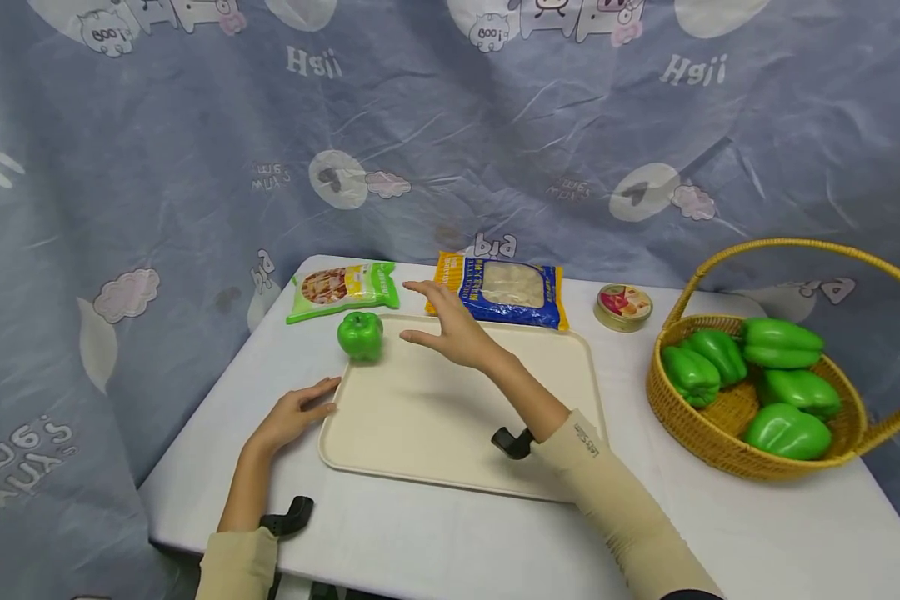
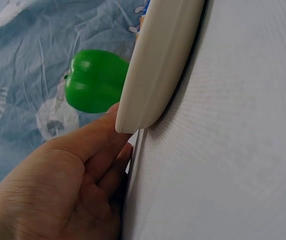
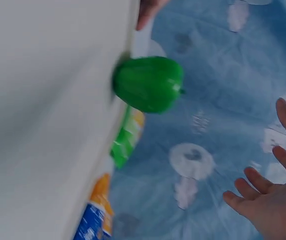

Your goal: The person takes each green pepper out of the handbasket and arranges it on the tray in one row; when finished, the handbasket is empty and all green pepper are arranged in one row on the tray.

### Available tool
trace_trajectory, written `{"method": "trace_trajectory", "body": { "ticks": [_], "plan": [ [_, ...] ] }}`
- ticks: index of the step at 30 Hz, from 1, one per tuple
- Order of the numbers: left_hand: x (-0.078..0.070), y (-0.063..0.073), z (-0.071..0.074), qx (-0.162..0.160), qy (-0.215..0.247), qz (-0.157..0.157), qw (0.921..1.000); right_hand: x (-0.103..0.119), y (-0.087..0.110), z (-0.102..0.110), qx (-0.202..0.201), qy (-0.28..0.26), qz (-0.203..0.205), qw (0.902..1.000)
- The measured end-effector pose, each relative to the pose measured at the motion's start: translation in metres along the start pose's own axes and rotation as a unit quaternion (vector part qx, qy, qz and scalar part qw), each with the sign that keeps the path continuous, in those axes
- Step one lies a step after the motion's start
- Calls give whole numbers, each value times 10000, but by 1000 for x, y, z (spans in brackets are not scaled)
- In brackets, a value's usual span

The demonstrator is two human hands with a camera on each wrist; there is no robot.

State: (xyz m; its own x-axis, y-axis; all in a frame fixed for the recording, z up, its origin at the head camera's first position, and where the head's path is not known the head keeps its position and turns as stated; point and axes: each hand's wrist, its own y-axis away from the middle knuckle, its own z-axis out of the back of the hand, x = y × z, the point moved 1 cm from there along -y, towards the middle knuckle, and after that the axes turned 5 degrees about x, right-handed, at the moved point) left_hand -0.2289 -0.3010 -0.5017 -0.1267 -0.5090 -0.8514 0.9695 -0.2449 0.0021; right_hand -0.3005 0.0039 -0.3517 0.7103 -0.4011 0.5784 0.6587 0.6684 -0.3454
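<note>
In the head view, a green bell pepper (image 1: 361, 336) stands at the far left corner of a cream tray (image 1: 450, 417). My left hand (image 1: 292, 417) rests at the tray's left edge, fingers relaxed; the left wrist view shows its fingertips right at the rim, below the pepper (image 2: 96, 81). Over the far part of the tray, my right hand (image 1: 450, 327) is raised with thumb and fingers spread and nothing between them. Apart from the pepper (image 3: 149, 84), that hand (image 3: 275, 192) shows at the right of its own wrist view.
Behind the tray lie a green snack packet (image 1: 345, 290) and a blue and orange pasta packet (image 1: 501, 292). A round tin (image 1: 623, 307) stands farther right. A wicker basket (image 1: 693, 433) with a tall handle holds several green peppers (image 1: 787, 432). A patterned curtain (image 1: 450, 150) hangs behind the table.
</note>
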Motion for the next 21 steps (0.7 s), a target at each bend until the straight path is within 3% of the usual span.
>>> {"method": "trace_trajectory", "body": {
  "ticks": [4, 7, 12, 17, 21],
  "plan": [
    [-2, 1, 0, 55, -11, 23, 10000, 8, 35, 41, -219, 295, 322, 9988],
    [-2, 1, 0, 107, -23, 55, 9999, 5, 63, 70, -601, 516, 416, 9960],
    [-1, 1, 0, 78, -60, 120, 9999, -11, 110, 114, -1465, 829, 150, 9856],
    [-3, 0, -1, 113, -86, 129, 9998, -38, 160, 147, -2633, 899, -405, 9597],
    [-4, 1, -1, 115, -114, 176, 9997, -63, 200, 160, -3407, 705, -1164, 9303]
  ]
}}
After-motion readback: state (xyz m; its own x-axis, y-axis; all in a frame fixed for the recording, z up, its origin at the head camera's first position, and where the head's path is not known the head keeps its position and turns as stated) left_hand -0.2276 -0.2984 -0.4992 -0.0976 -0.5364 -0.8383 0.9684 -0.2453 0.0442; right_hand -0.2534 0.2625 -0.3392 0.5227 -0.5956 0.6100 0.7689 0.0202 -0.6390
